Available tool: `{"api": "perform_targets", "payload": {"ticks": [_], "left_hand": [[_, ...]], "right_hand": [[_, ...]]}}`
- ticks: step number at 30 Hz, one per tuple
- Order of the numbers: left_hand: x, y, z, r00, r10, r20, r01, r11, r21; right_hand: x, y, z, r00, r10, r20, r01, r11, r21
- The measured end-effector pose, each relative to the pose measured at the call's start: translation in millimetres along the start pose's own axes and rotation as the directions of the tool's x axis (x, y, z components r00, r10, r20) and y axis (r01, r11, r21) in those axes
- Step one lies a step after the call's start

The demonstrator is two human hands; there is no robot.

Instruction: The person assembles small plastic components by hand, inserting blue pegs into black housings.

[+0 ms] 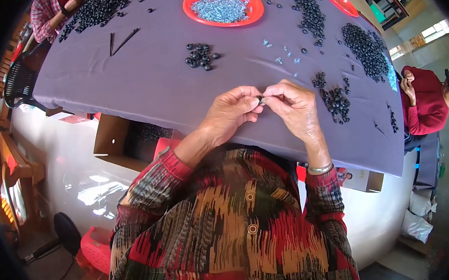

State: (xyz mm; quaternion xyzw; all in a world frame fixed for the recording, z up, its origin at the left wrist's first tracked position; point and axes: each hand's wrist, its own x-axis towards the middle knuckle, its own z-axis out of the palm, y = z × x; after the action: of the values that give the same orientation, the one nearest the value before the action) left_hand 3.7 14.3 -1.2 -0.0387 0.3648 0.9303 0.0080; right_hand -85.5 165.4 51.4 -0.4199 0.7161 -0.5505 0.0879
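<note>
Both my hands meet over the near edge of the cloth-covered table. My left hand (229,112) pinches a small black round piece (259,100) between thumb and fingers. Against the same piece press the thumb and fingertips of my right hand (296,106), whose wrist wears a metal bracelet. Whether my right fingers also hold a second tiny part is hidden. Beyond my left hand lies a small cluster of black round pieces (201,56). Several clear, coil-like springs (287,57) are scattered beyond my right hand, and a loose pile of black pieces (335,103) lies to its right.
A red plate (190,13) full of springs stands at the far side of the purple-grey tablecloth (126,79). Larger black heaps (364,52) lie around. Two thin black sticks (124,42) rest at left. People sit at far left and right. An open cardboard box (111,140) stands below.
</note>
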Motion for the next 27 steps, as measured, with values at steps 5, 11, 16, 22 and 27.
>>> {"api": "perform_targets", "payload": {"ticks": [5, 11, 16, 22, 27], "left_hand": [[-1, -2, 0, 1.0, 0.0, -0.001, 0.0, 1.0, 0.021], [3, 3, -9, 0.998, 0.06, -0.03, -0.063, 0.995, -0.081], [5, 21, -15, 0.986, 0.155, -0.052, -0.163, 0.966, -0.199], [8, 38, -22, 0.978, 0.206, -0.02, -0.204, 0.945, -0.257], [6, 42, -29, 0.975, 0.224, -0.003, -0.218, 0.949, -0.227]], "right_hand": [[-4, 0, 5, 0.998, -0.064, -0.024, 0.061, 0.992, -0.108], [-3, -7, 35, 0.967, -0.198, -0.16, 0.162, 0.963, -0.215], [5, 3, 26, 0.994, -0.063, -0.092, 0.076, 0.986, 0.146], [6, 18, -21, 0.925, 0.105, -0.365, -0.099, 0.994, 0.036], [4, 30, -2, 0.998, -0.029, -0.064, 0.009, 0.957, -0.291]]}}
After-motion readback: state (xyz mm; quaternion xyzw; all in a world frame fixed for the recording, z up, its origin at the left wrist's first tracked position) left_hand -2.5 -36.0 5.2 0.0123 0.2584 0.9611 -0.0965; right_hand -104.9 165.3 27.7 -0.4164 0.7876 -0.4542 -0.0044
